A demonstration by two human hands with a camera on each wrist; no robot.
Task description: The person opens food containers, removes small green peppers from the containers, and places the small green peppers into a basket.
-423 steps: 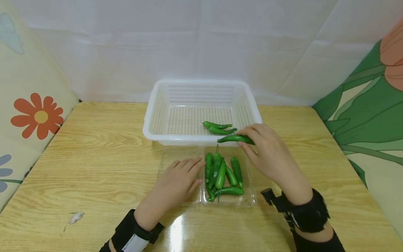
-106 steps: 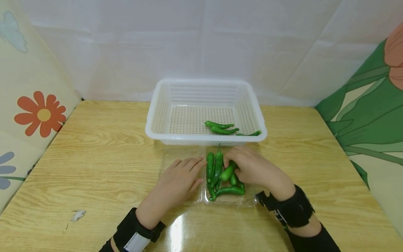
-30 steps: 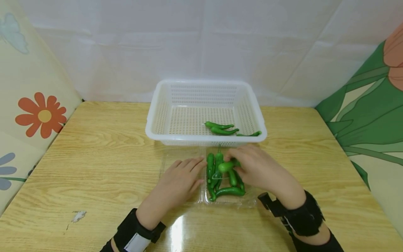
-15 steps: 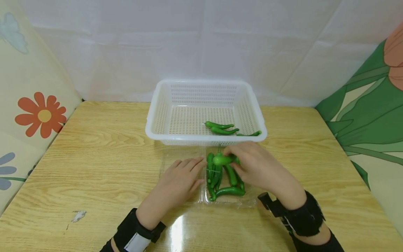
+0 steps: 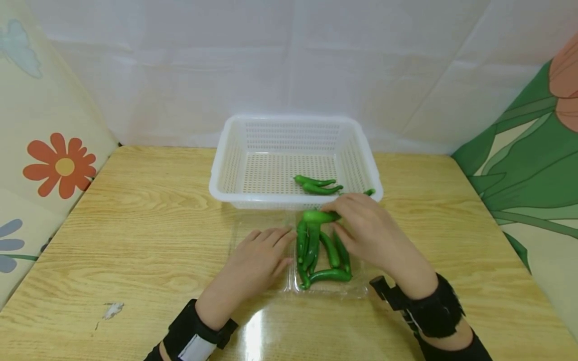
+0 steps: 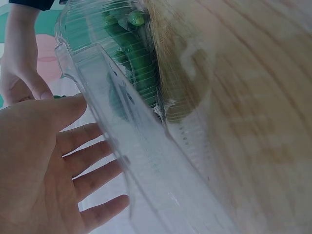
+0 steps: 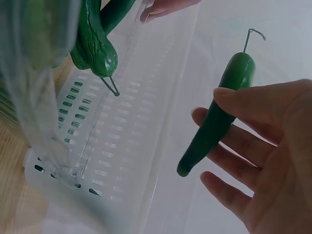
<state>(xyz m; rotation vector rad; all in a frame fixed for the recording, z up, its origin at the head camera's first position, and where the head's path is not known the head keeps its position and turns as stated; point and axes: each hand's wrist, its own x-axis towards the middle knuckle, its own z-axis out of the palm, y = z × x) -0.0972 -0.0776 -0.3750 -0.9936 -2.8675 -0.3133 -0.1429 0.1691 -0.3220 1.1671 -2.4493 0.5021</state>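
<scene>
My right hand point(image 5: 368, 228) pinches a green chili pepper point(image 7: 219, 114) between thumb and fingers, a thin wire-like stem at its thick end. In the head view this pepper lies sideways over the back of a clear plastic clamshell box point(image 5: 358, 288). Several more green chili peppers point(image 5: 331, 275) lie in the box's right half. My left hand point(image 5: 257, 258) is over the box's other half, fingers fairly straight, fingertips right at the middle fold. The left wrist view shows these fingers point(image 6: 95, 180) against the clear plastic edge. In the white basket point(image 5: 289, 196) are 3 green chili peppers point(image 5: 321, 189), one partly hidden by my right hand.
The basket stands directly behind the clamshell box, near a white cloth backdrop point(image 5: 180, 75). Floral panels point(image 5: 63, 165) flank the wooden table point(image 5: 158, 225) on both sides. A worn patch point(image 5: 113, 310) marks the table at front left.
The right hand has put a pepper in the basket, then taken another from the box. Over the last second it has lifted that pepper toward the basket. The left hand stays in place.
</scene>
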